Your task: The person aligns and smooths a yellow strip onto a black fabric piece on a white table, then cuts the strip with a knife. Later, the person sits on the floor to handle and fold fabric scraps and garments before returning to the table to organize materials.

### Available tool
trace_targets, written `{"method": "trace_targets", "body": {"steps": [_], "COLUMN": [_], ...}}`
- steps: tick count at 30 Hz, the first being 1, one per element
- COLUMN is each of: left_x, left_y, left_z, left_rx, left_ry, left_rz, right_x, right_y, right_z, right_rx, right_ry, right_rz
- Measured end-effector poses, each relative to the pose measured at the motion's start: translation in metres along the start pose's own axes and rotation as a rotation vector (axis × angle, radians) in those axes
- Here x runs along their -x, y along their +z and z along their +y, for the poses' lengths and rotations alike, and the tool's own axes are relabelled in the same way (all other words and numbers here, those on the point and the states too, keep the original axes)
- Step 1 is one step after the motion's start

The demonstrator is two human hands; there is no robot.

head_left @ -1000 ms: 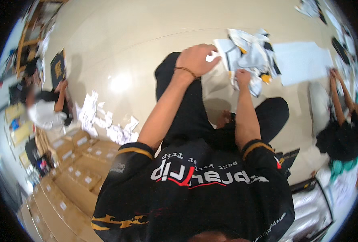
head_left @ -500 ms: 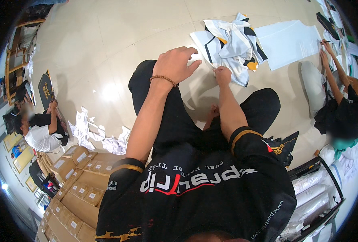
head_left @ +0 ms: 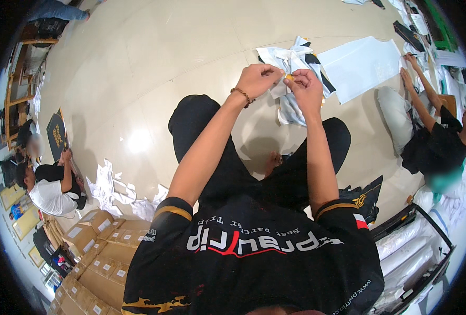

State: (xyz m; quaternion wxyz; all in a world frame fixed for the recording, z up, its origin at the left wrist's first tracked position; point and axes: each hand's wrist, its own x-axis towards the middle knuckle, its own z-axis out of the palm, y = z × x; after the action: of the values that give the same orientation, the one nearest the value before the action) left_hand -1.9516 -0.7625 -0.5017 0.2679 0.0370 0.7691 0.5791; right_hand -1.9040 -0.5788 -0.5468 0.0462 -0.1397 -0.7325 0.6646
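Both my hands are raised in front of my bent knees, their fingertips close together over a heap of printed fabric in white, pale blue, black and yellow-orange. My left hand, with a beaded bracelet at the wrist, is closed in a pinch on the edge of a white fabric piece. Thumb and fingers of my right hand pinch the same cloth at a small yellow-orange part. The hands hide much of the heap, and whether the held piece joins it I cannot tell.
A pale blue cut sheet lies beside the heap, where a person at the right works at its edge. Another person sits at the left with a dark panel. White scraps, cardboard boxes and wrapped rolls stand around me.
My right hand has risen from the heap with fabric in its fingers. My left hand, spread open before, has moved right and closed on the cloth beside it.
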Motion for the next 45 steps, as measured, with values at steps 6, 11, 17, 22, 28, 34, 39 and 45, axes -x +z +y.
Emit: {"method": "trace_targets", "body": {"steps": [6,11,17,22,28,34,39,45], "left_x": [-0.001,-0.010,-0.009,-0.004,0.003,0.005,0.006,0.007], "left_y": [0.015,0.009,-0.022,-0.034,-0.033,-0.044,-0.039,-0.049], "left_z": [0.000,-0.021,0.001,0.005,0.009,0.007,0.007,0.010], "left_rx": [0.062,0.219,0.413,0.648,0.253,0.187,0.177,0.349], "left_ry": [-0.201,-0.101,-0.029,0.050,0.064,0.100,0.154,0.164], "left_rz": [-0.122,-0.134,0.193,0.288,0.397,0.519,0.527,0.623], "right_x": [0.011,0.012,-0.010,-0.015,-0.011,-0.013,-0.011,-0.013], "right_y": [-0.008,0.000,-0.036,-0.059,-0.052,-0.073,-0.078,-0.103], "right_z": [-0.006,-0.021,-0.016,-0.023,-0.029,-0.021,-0.029,-0.015], "right_rx": [-0.032,-0.193,-0.671,-0.893,-1.031,-1.088,-1.155,-1.217], "right_ry": [0.004,-0.008,-0.095,-0.195,-0.259,-0.255,-0.252,-0.296], "right_rz": [-0.120,-0.201,0.001,0.035,0.027,0.080,0.067,0.121]}}
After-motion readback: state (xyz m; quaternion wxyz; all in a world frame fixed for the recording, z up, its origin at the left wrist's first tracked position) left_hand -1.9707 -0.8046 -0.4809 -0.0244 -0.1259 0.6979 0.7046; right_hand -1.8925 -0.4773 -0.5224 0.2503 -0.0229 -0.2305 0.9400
